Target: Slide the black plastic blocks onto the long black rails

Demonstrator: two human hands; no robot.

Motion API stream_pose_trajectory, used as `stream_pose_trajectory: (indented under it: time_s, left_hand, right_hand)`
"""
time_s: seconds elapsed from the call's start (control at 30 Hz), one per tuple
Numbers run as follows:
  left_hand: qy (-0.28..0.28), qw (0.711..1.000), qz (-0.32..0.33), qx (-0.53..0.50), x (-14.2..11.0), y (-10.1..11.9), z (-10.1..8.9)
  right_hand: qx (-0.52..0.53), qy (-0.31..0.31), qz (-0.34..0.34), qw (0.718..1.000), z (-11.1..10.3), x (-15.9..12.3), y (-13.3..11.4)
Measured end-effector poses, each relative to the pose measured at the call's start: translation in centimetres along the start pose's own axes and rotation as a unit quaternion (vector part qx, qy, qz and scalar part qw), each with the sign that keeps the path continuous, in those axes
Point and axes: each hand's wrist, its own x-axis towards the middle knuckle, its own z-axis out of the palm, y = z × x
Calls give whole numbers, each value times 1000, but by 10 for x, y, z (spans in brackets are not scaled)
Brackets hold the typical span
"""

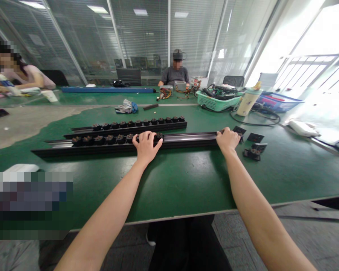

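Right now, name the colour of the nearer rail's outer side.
The outer side is black, shown in the head view.

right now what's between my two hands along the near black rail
The head view shows a mostly bare stretch of the near black rail between your left hand and right hand, with a black piece beside the left.

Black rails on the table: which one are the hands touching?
The nearer rail: the left hand and right hand are both on it. The farther rail, behind it, has no hand.
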Motion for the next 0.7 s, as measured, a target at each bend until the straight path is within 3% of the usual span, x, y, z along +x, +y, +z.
stream_pose_trajectory:
  time_s: [0.7]
  left_hand:
    - [-5, 1000, -5, -6, 0, 0, 0]
  right_hand:
    - [4, 2, 8, 1000, 0, 0, 3]
